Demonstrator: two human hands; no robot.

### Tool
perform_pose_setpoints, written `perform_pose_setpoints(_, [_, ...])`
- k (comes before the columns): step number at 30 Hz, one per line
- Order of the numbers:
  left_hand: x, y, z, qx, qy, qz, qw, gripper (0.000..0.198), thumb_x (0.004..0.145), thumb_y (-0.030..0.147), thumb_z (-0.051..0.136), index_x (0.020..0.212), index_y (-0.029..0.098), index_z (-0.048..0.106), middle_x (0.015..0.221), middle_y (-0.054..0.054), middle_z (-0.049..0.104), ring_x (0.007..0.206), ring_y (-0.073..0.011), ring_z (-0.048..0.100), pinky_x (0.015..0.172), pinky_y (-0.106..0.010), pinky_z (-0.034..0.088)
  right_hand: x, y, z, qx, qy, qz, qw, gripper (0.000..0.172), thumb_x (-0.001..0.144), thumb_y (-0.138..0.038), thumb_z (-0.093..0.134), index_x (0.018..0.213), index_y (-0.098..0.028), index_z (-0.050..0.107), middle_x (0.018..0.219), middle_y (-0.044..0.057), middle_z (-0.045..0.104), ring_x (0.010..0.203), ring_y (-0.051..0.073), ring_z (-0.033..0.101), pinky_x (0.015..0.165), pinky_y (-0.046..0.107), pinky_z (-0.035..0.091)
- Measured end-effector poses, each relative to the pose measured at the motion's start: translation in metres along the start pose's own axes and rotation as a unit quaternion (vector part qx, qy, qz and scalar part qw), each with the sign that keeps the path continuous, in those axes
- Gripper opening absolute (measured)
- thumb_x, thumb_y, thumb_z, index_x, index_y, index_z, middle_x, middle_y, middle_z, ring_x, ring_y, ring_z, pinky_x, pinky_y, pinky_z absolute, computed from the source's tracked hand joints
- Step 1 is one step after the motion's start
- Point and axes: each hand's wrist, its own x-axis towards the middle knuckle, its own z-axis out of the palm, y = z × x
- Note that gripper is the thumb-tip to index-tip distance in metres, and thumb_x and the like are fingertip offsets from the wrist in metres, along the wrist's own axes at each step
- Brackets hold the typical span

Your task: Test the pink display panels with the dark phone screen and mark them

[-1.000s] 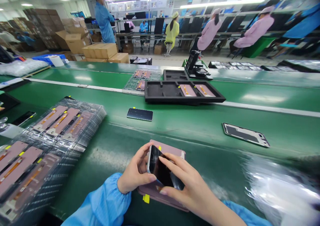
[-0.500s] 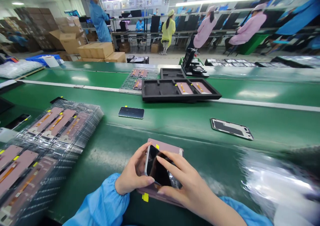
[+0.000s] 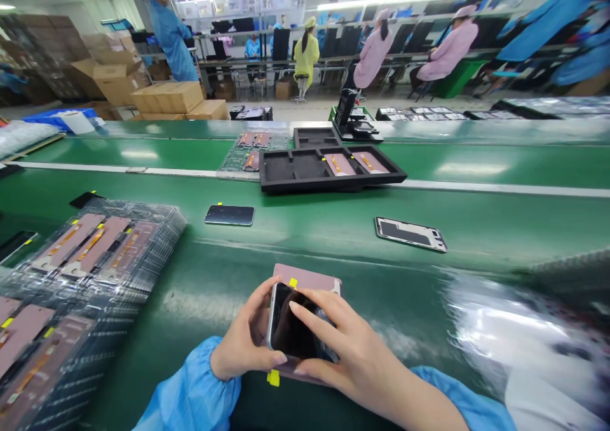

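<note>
Up close first, holding a smartphone [image 3: 286, 332] in two bare hands, dark screen up, tilted. Making that the centre of the dial: at nine o'clock, with the left hand [image 3: 245, 342], half closed round the silver-edged end, thumb to the near side, fingertips to the far. In from four o'clock, with the right hand [image 3: 350, 339], loosely spread yet gripping the other end, index fingertip on the glass. Just below, a pink panel [image 3: 305, 274], with a yellow tab [image 3: 273, 377] poking out at seven o'clock; too covered to tell whether touching the phone.

Out to three o'clock, a blurred heap of clear plastic [image 3: 481, 329]. Round to nine and ten, stacked clear trays [image 3: 164, 227], loaded with flex-cable panels [image 3: 93, 253]. Farther up the green bench [image 3: 229, 259], at eleven, a second phone [image 3: 229, 215], lying flat; at two, a phone frame [image 3: 410, 234], apart from everything.

Beyond, between twelve and one, a black compartment tray [image 3: 295, 175], with pink pieces in the two right-hand compartments. Farthest off, at eleven, cardboard cartons [image 3: 166, 97] and a standing worker in blue [image 3: 171, 37]; at twelve, a seated worker in yellow [image 3: 306, 56].
</note>
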Motion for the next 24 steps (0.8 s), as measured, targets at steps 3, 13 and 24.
perform_pose_setpoints(3, [0.000,0.000,0.000,-0.001,-0.005,0.009,1.000,0.076,0.071,0.033,0.082,0.139,0.038,0.047,0.142,-0.007,0.052,0.132,-0.0300,0.047,0.107,-0.037,0.040,0.002,-0.001,-0.002,-0.019,0.006,-0.013,1.000,0.068,0.086,-0.049,0.063,0.140,-0.013,0.040,0.133,0.021,0.050,0.121,0.031,0.048,0.096,0.048,0.048])
perform_pose_setpoints(13, [-0.003,-0.009,-0.006,-0.155,0.088,-0.124,0.976,0.049,0.094,0.042,0.053,0.142,0.032,0.045,0.140,-0.008,0.055,0.118,-0.0280,0.060,0.089,-0.038,0.055,0.001,0.002,0.000,0.052,0.053,0.101,0.992,0.064,0.090,-0.053,0.057,0.141,-0.017,0.043,0.125,0.018,0.058,0.112,0.031,0.057,0.091,0.047,0.050])
perform_pose_setpoints(24, [0.003,-0.005,-0.020,-0.135,0.180,-0.142,0.964,0.047,0.092,0.046,0.056,0.133,0.023,0.057,0.132,-0.009,0.061,0.110,-0.0265,0.064,0.085,-0.036,0.057,0.010,0.016,-0.002,0.443,-0.137,0.353,0.813,0.048,0.087,-0.062,0.052,0.074,-0.016,0.053,0.064,-0.003,0.043,0.055,0.009,0.041,0.051,0.022,0.034])
